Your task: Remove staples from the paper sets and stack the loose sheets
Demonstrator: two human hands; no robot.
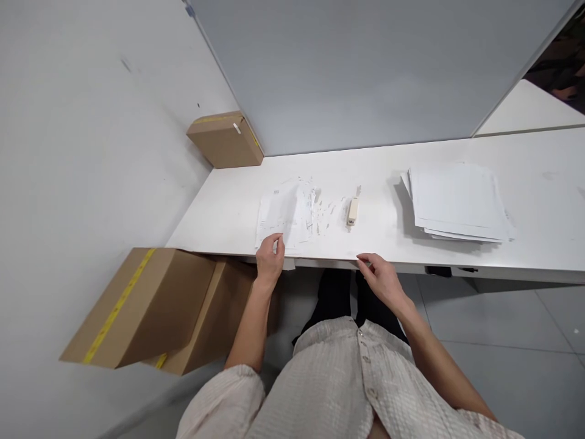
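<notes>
Your pale, buttoned, crinkled-cloth shirt (329, 378) fills the bottom centre.
Left of centre, your left hand (270, 261) pinches a white printed paper sheet (280, 213); your right hand (382, 279) curls at the white table's (219, 213) edge, grip unclear.

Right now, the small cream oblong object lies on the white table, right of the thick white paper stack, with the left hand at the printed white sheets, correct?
Not quite: the head view shows the cream object on the table left of the paper stack. The left hand is at the printed sheets.
</notes>
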